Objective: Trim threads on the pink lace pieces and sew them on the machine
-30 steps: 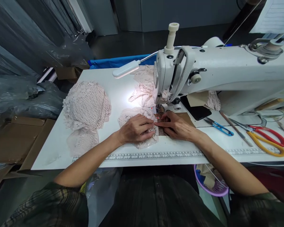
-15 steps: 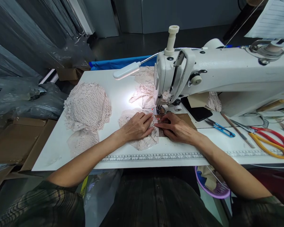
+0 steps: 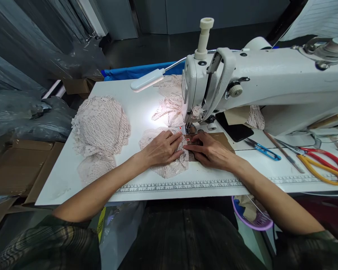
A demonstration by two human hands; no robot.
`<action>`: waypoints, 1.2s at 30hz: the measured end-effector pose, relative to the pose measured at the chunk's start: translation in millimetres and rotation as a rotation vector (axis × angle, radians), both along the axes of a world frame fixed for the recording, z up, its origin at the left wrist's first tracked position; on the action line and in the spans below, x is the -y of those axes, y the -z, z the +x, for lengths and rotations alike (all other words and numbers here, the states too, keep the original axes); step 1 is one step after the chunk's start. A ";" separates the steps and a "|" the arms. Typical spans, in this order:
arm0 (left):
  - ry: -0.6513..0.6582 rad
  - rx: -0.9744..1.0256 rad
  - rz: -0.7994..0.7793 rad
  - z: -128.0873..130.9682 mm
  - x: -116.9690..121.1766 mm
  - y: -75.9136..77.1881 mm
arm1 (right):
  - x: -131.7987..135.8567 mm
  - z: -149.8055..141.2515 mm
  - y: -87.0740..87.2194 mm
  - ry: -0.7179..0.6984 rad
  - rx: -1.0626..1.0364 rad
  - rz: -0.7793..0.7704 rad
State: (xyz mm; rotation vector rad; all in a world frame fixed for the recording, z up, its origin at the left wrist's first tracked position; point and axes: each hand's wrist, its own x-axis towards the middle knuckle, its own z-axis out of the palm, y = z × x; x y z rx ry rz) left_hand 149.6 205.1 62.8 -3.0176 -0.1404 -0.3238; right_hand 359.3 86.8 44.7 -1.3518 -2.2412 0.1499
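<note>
A pale pink lace piece (image 3: 169, 170) lies on the sewing table, with its upper right edge by the presser foot (image 3: 189, 128) of the white sewing machine (image 3: 195, 90). My left hand (image 3: 163, 148) rests palm down on this lace, fingers stretched toward the foot. From the right, my right hand (image 3: 210, 150) has its index fingertip at the lace's right edge and the other fingers bent; it appears to pinch the edge, though the thumb tip is partly hidden. Beneath the right hand is a brown plate (image 3: 222, 140). The needle point is hidden.
A heap of lace (image 3: 101, 123) sits on the left, more lace (image 3: 171, 107) behind the foot. A lamp (image 3: 148, 80) hangs over the table. On the right lie a black phone (image 3: 236, 129), blue thread snips (image 3: 264, 151) and scissors (image 3: 322, 170). A purple basket (image 3: 261, 225) stands below.
My left hand has flattened on the lace and its fingertips have drawn slightly away from my right hand's. The right hand stays nearly in place. The view has shifted a little.
</note>
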 end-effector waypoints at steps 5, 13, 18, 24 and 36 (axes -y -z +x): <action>-0.049 0.036 -0.119 0.4 -0.3 1.2 | 0.5 -1.2 -0.3 0.008 0.004 -0.001; -0.104 0.005 -0.022 0.9 7.9 0.9 | 0.4 -1.3 -1.4 0.011 0.010 -0.010; -0.090 -0.025 -0.014 1.8 7.5 -1.6 | 0.5 -1.6 -1.6 0.010 0.015 -0.004; -0.062 -0.057 -0.028 2.9 3.8 -4.7 | 0.1 -0.7 0.8 0.004 0.027 0.001; -0.139 -0.003 -0.115 8.5 6.0 -6.5 | 0.6 -4.5 -2.5 0.038 0.046 -0.018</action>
